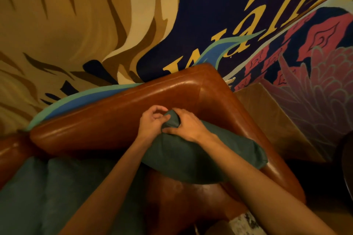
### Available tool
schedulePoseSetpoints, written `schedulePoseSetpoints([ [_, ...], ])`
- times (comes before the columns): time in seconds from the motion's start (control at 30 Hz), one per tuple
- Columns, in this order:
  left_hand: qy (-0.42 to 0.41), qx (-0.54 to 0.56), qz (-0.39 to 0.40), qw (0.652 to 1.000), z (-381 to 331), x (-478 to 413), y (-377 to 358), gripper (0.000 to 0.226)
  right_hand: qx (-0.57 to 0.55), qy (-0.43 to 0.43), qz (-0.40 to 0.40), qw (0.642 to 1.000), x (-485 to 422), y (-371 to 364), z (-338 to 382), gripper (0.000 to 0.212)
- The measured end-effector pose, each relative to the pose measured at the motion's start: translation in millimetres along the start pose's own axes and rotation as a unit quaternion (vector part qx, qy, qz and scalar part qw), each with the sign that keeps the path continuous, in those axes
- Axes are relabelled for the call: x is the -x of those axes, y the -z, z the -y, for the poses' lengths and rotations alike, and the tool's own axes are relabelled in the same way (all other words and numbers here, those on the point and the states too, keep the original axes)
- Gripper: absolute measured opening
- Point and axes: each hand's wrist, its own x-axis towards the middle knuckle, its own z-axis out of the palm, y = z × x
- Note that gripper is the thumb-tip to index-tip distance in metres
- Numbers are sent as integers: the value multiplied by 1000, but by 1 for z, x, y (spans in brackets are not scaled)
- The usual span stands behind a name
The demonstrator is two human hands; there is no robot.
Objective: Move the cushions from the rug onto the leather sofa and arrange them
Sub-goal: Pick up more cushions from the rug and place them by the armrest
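Mural (80,25) paint in tiger stripes and yellow lettering fills the wall behind the brown leather sofa (118,120). More dark green cushions (47,192) lie on its seat. One green cushion (200,156) leans into the sofa corner, its top corner pinched by left hand (152,123) and right hand (188,125), fingers clamped on fabric.

Dark green cushion (200,158), plain, pinched at its top corner by both hands. Beneath and behind the grip: glossy reddish-brown leather sofa (118,118). Left of the grip: further dark green cushions (47,192). Above: mural wall (191,5), tan stripes, navy ground, yellow lettering, pink motifs.
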Motion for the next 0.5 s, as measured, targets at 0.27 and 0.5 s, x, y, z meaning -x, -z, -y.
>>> schedulePoseSetpoints([
  [0.27, 62, 109, -35, 991, 35, 14, 51, 17, -110, -19, -106, 988, 26, 13, -20, 26],
  [0.5, 220, 131, -190, 948, 97, -3, 93, 60, -375, -7, -158, 914, 83, 52, -34, 21],
])
